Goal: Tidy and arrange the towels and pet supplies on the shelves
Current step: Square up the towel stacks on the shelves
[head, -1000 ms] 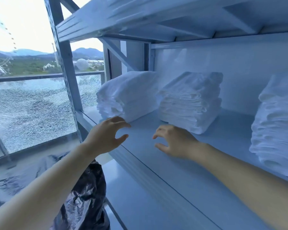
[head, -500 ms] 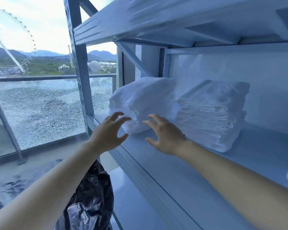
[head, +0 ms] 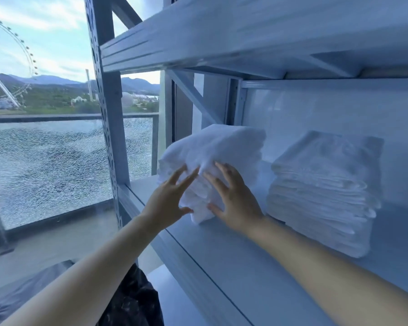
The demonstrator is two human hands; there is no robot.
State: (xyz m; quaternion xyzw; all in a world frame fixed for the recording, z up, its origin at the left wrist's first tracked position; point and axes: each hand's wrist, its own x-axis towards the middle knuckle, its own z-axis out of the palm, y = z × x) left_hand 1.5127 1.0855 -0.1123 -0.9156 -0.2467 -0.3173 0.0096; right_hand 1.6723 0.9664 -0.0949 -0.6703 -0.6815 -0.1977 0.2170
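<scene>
My left hand [head: 167, 203], right hand [head: 236, 208] splayed flat on front of folded towel stack [head: 217, 156]; stack straight ahead, both equally near.

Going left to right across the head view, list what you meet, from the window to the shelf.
Ferris wheel → perforated shelf post → rumpled towel pile → neat towel stack
</scene>
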